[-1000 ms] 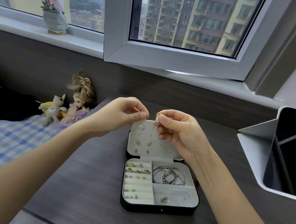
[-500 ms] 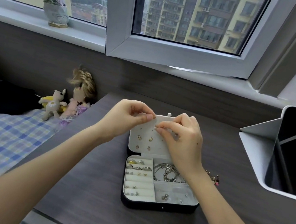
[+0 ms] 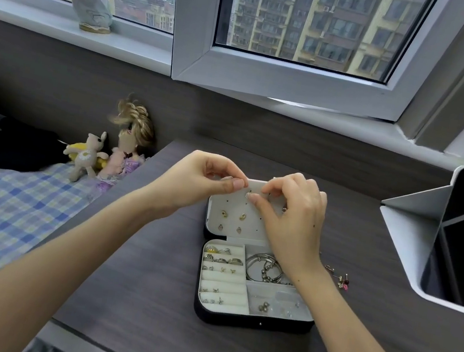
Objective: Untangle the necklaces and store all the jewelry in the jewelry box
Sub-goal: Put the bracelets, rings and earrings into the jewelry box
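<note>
Jewelry box [image 3: 252,322] is lying open on the dark wooden table [image 3: 146,298], its lid [image 3: 232,206] leaning back behind the tray. Four studs [image 3: 242,216] are sitting in the lid's panel in two rows of two. The right hand [image 3: 293,218] is pinching a fifth earring [image 3: 248,195] against the panel above them, thumb and forefinger closing tightly on it while the other fingers are curling loosely. The left hand [image 3: 199,183] is hovering at the lid's top left corner, thumb and forefinger pressing together, seemingly gripping the lid's edge.

The tray is showing three compartments. Rings [image 3: 222,259] are filling the padded rolls on the left, overlapping silver bangles [image 3: 259,267] are lying at upper right, partly under the right wrist, and a few small pieces are resting at lower right. One cluster of loose jewelry [image 3: 340,279] is lying on the table just right of the box.

Farther out, two toys, a plush toy [image 3: 86,154] and a doll [image 3: 132,142], are leaning at the wall on the left. One flower pot [image 3: 92,11] is standing on the sill, and one white organizer [image 3: 406,247] is sitting at the right.
</note>
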`<state>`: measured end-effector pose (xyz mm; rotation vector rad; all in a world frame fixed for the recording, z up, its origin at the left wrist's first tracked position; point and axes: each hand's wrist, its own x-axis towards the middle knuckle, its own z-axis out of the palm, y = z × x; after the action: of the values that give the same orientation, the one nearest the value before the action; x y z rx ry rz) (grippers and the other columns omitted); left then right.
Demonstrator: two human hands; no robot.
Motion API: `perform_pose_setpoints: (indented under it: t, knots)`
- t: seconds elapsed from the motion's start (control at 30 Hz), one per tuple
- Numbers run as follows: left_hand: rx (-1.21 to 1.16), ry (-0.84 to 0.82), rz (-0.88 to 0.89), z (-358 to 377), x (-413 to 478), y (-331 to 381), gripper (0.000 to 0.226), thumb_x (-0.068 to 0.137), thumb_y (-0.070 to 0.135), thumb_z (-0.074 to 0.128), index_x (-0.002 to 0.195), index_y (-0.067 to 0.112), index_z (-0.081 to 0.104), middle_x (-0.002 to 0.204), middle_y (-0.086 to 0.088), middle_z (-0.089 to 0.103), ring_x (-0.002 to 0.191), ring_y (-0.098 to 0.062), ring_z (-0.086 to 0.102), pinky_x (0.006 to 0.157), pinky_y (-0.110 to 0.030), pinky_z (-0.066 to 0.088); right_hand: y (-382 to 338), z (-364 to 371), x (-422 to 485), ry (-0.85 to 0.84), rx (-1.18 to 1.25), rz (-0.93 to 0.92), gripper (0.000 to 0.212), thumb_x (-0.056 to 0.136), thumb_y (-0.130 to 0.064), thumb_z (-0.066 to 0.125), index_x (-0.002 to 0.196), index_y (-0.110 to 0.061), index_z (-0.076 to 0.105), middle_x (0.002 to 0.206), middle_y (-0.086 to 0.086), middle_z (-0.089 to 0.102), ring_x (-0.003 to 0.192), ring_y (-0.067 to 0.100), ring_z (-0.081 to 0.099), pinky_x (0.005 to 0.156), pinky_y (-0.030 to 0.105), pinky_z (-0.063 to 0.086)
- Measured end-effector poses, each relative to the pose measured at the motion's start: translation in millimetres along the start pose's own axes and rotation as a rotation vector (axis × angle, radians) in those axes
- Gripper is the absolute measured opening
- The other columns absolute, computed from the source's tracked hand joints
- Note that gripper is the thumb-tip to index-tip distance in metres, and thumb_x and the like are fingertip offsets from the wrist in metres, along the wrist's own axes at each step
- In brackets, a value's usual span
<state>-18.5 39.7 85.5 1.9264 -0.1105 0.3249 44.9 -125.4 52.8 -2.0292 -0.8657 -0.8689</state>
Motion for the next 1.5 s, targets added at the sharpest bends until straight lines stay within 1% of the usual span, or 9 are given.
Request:
perform_pose_setpoints:
  t: [0.17,0.37,0.53,0.67,0.8,0.9,1.07,1.17,1.5]
  knots:
    - [0.062,-0.034,0.001,-3.4,0.7,2.5,0.011,0.085,0.016,0.066,0.093,0.014,0.073,0.096,-0.002,0.072,0.097,-0.014,0.063,0.086,-0.028,0.052,-1.7,-3.8,1.0,-0.021,-0.019,-0.015,0.023,0.074,-0.044,0.06,0.076,-0.022,0.064,0.08,-0.009,0.056,0.077,0.013,0.048,0.068,0.031,0.028]
    - [0.075,-0.061,0.016,-2.6,-0.1,4.3,0.012,0.084,0.018,0.067,0.094,0.014,0.074,0.094,0.001,0.073,0.095,-0.01,0.064,0.089,-0.027,0.052,-3.1,-7.8,2.2,-0.026,-0.019,-0.024,0.01,0.072,-0.033,0.07,0.074,-0.023,0.071,0.077,-0.008,0.055,0.076,0.017,0.049,0.067,0.033,0.028]
    - [0.008,-0.127,-0.001,-6.5,-0.9,6.6,0.015,0.079,0.022,0.068,0.09,0.014,0.074,0.097,-0.003,0.073,0.097,-0.013,0.066,0.087,-0.027,0.053,-3.8,-13.8,4.0,-0.032,-0.132,-0.071,0.03,0.074,-0.045,0.062,0.094,-0.023,0.067,0.09,-0.007,0.057,0.086,0.015,0.048,0.075,0.029,0.025]
    - [-0.082,-0.229,-0.04,-13.2,0.2,7.6,0.02,0.076,0.022,0.067,0.091,0.011,0.073,0.098,-0.005,0.074,0.098,-0.016,0.067,0.087,-0.024,0.052,0.3,-19.7,1.1,-0.091,-0.065,-0.154,0.021,0.079,-0.043,0.062,0.076,-0.023,0.068,0.08,-0.011,0.062,0.082,0.014,0.053,0.079,0.031,0.027]
    - [-0.039,-0.237,-0.061,-14.5,7.1,2.9,0.012,0.073,0.025,0.069,0.082,0.018,0.074,0.086,0.005,0.071,0.085,-0.006,0.064,0.078,-0.018,0.049,3.7,-23.5,-11.2,-0.067,-0.019,-0.197,0.022,0.079,-0.04,0.064,0.072,-0.02,0.067,0.076,-0.011,0.064,0.076,0.014,0.055,0.079,0.033,0.03]
    - [0.024,-0.382,-0.112,-9.6,11.9,1.4,0.014,0.073,0.024,0.069,0.084,0.018,0.075,0.081,0.01,0.066,0.078,-0.002,0.06,0.073,-0.014,0.046,3.9,-26.0,-20.2,-0.03,-0.012,-0.223,0.024,0.081,-0.039,0.064,0.071,-0.018,0.067,0.075,-0.01,0.064,0.075,0.014,0.055,0.077,0.033,0.03]
    - [0.05,-0.552,-0.118,1.6,17.8,3.0,0.013,0.075,0.026,0.07,0.083,0.019,0.076,0.085,0.002,0.06,0.082,-0.013,0.054,0.079,-0.022,0.045,1.9,-28.4,-30.6,0.024,-0.025,-0.262,0.025,0.083,-0.038,0.064,0.073,-0.016,0.069,0.075,-0.008,0.064,0.073,0.017,0.057,0.075,0.034,0.031]
    - [0.048,-0.584,-0.116,3.6,20.7,2.8,0.014,0.077,0.024,0.07,0.086,0.015,0.075,0.082,0.011,0.062,0.081,-0.008,0.055,0.078,-0.02,0.044,2.4,-27.5,-34.8,0.048,-0.039,-0.263,0.024,0.083,-0.038,0.065,0.073,-0.016,0.069,0.075,-0.008,0.065,0.073,0.017,0.057,0.076,0.033,0.03]
    - [0.07,-0.611,-0.107,3.9,21.8,-3.0,0.012,0.076,0.021,0.071,0.084,0.014,0.075,0.082,0.008,0.061,0.077,-0.009,0.053,0.075,-0.021,0.044,2.8,-24.5,-36.0,0.084,-0.039,-0.264,0.026,0.084,-0.038,0.065,0.071,-0.015,0.069,0.074,-0.007,0.065,0.072,0.017,0.057,0.075,0.032,0.029]
